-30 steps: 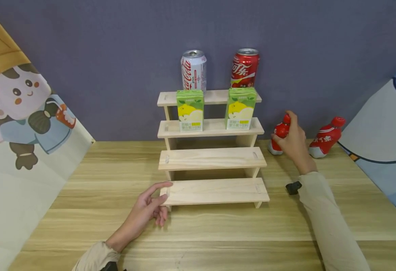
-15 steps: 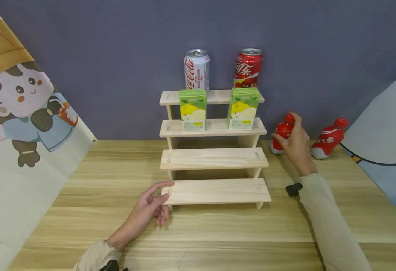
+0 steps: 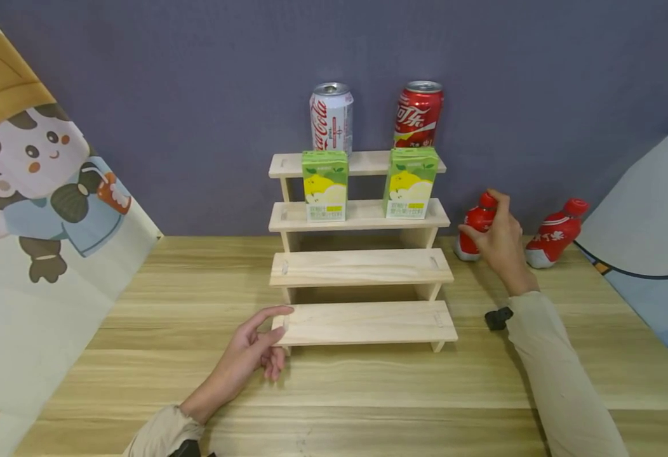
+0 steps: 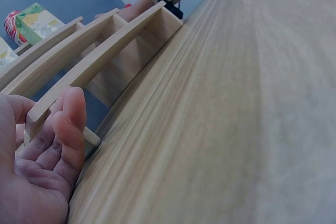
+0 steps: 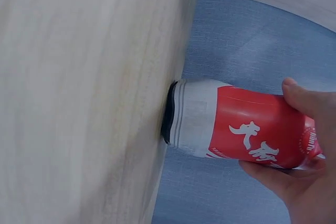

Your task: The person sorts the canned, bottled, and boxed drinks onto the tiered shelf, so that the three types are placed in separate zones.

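Observation:
A stepped wooden display shelf (image 3: 362,322) stands on the table. My left hand (image 3: 242,355) holds the left end of its lowest tier, with thumb and forefinger on the board; the left wrist view shows other fingers (image 4: 71,129) curled below the board's end. At the right, my right hand (image 3: 501,244) grips a small red-labelled drink bottle (image 3: 479,222) around its upper body. In the right wrist view the white base of the bottle (image 5: 257,127) meets the tabletop, and the thumb and fingers lie on opposite sides. A second red bottle (image 3: 555,235) stands just right of that hand.
On the top tier stand a white cola can (image 3: 332,117) and a red cola can (image 3: 420,114). Two green juice cartons (image 3: 326,187) are on the tier below. The dark wall (image 3: 220,127) rises directly behind the shelf and bottles. Printed panels flank the table (image 3: 368,400).
The view has shifted slightly, so the shelf and its drinks appear a little farther right. Both hands keep their places, the right on the bottle and the left on the shelf.

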Demonstrator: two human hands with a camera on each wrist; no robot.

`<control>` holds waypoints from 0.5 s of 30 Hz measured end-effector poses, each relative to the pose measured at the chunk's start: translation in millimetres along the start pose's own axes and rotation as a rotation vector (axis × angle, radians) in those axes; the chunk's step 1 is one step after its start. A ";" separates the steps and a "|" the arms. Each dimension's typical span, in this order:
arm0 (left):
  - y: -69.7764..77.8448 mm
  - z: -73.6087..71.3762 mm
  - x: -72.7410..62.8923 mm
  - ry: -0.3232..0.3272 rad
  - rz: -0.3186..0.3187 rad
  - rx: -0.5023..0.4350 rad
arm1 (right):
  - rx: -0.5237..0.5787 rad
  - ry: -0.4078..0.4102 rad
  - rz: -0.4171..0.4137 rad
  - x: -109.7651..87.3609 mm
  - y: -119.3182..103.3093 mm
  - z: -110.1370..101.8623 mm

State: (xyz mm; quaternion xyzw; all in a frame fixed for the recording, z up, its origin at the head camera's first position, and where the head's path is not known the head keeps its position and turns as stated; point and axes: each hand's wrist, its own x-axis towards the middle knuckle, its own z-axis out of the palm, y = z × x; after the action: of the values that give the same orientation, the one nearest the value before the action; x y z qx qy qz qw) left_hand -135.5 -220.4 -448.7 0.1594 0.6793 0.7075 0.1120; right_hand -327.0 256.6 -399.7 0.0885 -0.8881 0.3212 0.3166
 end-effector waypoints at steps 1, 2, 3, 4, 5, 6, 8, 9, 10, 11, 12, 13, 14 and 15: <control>0.2 0.0 -0.3 -0.001 0.000 -0.001 | 0.006 -0.008 0.000 0.4 -0.7 -0.2; 0.3 -0.1 -0.5 -0.001 0.001 -0.002 | 0.009 -0.017 0.001 0.7 -1.7 -0.3; 0.6 -0.1 -0.7 -0.002 0.001 -0.002 | 0.013 -0.027 0.002 0.9 -2.6 -0.3; 0.9 -0.2 -0.9 -0.001 0.001 -0.001 | 0.014 -0.036 0.005 1.1 -3.7 -0.3; 1.1 -0.2 -1.1 -0.002 0.003 0.000 | 0.015 -0.044 0.009 1.2 -4.9 -0.5; 1.4 -0.2 -1.2 -0.003 0.003 0.001 | 0.012 -0.047 0.011 1.3 -6.1 -0.8; 1.9 0.0 -1.1 -0.006 0.005 0.001 | 0.007 -0.044 0.015 1.6 -8.8 -2.2; 2.1 0.1 -1.0 -0.007 0.005 0.000 | 0.004 -0.040 0.015 1.9 -10.1 -3.2; 2.3 0.2 -0.9 -0.007 0.005 -0.001 | 0.004 -0.037 0.015 2.4 -11.7 -4.4; 2.5 0.3 -0.8 -0.008 0.006 -0.003 | 0.005 -0.032 0.012 3.1 -13.3 -5.7; 2.6 0.4 -0.8 -0.007 0.006 -0.004 | 0.006 -0.028 0.011 4.0 -14.9 -7.3; 2.8 0.5 -0.6 -0.008 0.007 -0.005 | 0.007 -0.026 0.014 5.0 -16.8 -8.9; 2.9 0.6 -0.6 -0.007 0.007 -0.005 | 0.007 -0.023 0.014 5.9 -18.9 -10.6; 2.9 0.7 -0.6 -0.007 0.007 -0.006 | 0.006 -0.022 0.017 6.9 -20.9 -12.3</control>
State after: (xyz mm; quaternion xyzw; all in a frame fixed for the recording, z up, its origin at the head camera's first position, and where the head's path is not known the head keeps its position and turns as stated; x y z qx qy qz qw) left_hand -134.5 -220.2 -445.8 0.1639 0.6763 0.7093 0.1125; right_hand -318.7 248.4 -377.3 0.0855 -0.8913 0.3257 0.3037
